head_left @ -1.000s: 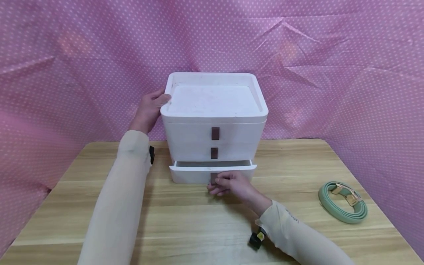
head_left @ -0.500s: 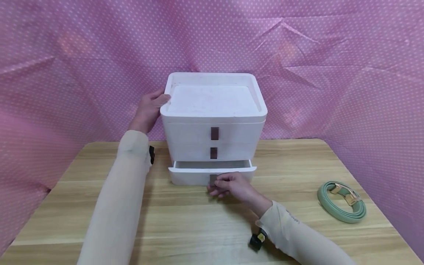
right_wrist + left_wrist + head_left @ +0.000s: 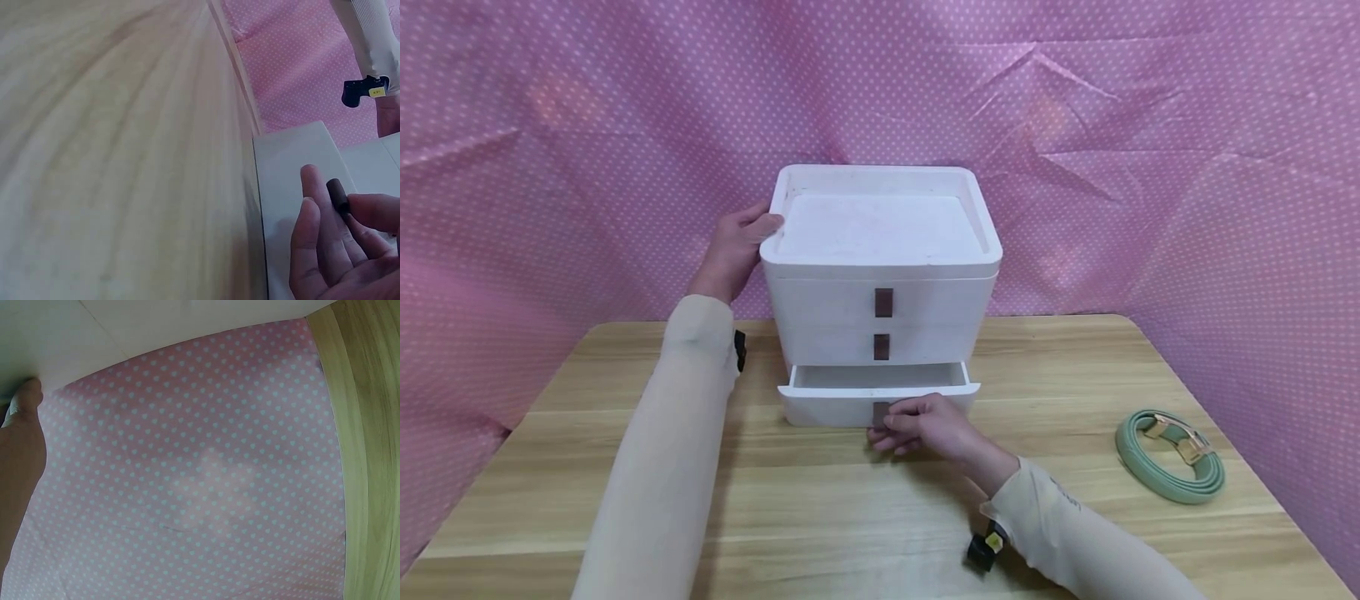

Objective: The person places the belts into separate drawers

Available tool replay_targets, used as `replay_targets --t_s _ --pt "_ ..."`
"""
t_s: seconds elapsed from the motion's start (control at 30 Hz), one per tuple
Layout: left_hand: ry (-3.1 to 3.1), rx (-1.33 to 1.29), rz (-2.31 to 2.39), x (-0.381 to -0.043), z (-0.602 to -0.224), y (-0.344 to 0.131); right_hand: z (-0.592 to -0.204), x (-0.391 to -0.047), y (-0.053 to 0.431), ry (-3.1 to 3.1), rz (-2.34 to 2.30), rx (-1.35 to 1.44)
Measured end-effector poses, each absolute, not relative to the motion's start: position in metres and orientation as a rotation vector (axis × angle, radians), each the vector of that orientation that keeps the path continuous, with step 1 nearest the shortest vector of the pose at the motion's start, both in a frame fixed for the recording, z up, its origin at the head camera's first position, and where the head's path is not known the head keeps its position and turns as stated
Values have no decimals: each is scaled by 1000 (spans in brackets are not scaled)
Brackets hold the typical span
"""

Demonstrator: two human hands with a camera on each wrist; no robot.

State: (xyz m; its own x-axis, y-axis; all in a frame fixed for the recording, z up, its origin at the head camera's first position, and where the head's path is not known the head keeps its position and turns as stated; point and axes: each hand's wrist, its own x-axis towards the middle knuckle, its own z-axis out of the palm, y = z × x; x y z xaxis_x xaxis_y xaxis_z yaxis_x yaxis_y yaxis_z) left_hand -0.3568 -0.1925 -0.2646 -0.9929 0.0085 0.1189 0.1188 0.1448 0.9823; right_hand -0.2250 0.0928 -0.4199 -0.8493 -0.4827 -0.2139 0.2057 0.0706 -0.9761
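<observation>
A white plastic drawer cabinet [image 3: 880,317] stands on the table, its shallow tray top facing up. My left hand [image 3: 733,250] grips the cabinet's upper left edge, thumb over the rim and fingers at the side. In front, the bottom drawer [image 3: 827,410] is partly pulled out, and the part of its inside that shows holds nothing. My right hand [image 3: 928,427] pinches this drawer's brown tab [image 3: 338,195] between thumb and forefinger, with the other fingers loosely extended below. Two more brown tabs mark the closed drawers above. In the left wrist view, the left hand [image 3: 22,434] touches the white cabinet side.
On the right of the wooden table [image 3: 805,517] lies a coiled green belt [image 3: 1172,479] with a gold buckle. Pink dotted cloth [image 3: 1075,167] hangs behind the cabinet and along both sides. Small black devices sit at both wrists.
The bottom drawer has slid a little farther out toward me, with my right hand on its tab. My left hand keeps its hold on the cabinet edge.
</observation>
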Motion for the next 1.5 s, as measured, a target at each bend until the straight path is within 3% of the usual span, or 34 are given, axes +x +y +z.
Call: replay_targets --t_s 1.5 --pt "-2273 -166 -2009 -356 -267 -193 -418 -204 95 1868 -1819 -291"
